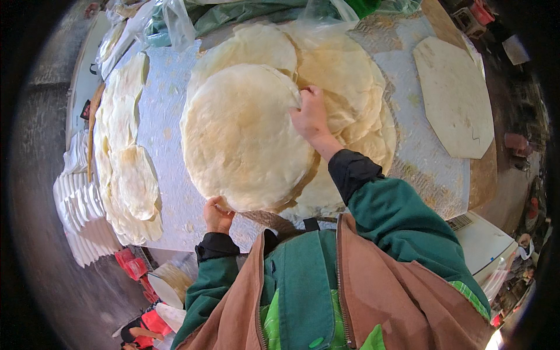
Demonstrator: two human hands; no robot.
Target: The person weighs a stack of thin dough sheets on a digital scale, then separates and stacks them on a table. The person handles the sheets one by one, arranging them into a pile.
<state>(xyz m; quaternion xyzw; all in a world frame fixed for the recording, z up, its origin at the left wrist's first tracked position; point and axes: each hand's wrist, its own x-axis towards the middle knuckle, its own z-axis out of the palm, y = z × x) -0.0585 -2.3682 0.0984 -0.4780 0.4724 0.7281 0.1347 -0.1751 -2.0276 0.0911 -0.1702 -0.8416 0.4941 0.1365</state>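
Note:
A large round flatbread (pixel 245 135) lies before me on top of other flatbreads. My left hand (pixel 218 216) pinches its near edge, at the lower left. On the opposite side my right hand (pixel 311 113) grips the right edge, fingers curled over the rim. Beneath and to the right spreads a pile of overlapping round flatbreads (pixel 337 74), partly hidden by my right forearm. Another pale flatbread (pixel 258 46) shows behind the top one.
Folded flatbreads (pixel 127 175) line the table's left side beside a thin wooden stick (pixel 92 127). An octagonal board (pixel 457 98) lies at the right of the covered table (pixel 168 109). Plastic bags (pixel 245 15) crowd the far edge. A person (pixel 148 328) is at lower left.

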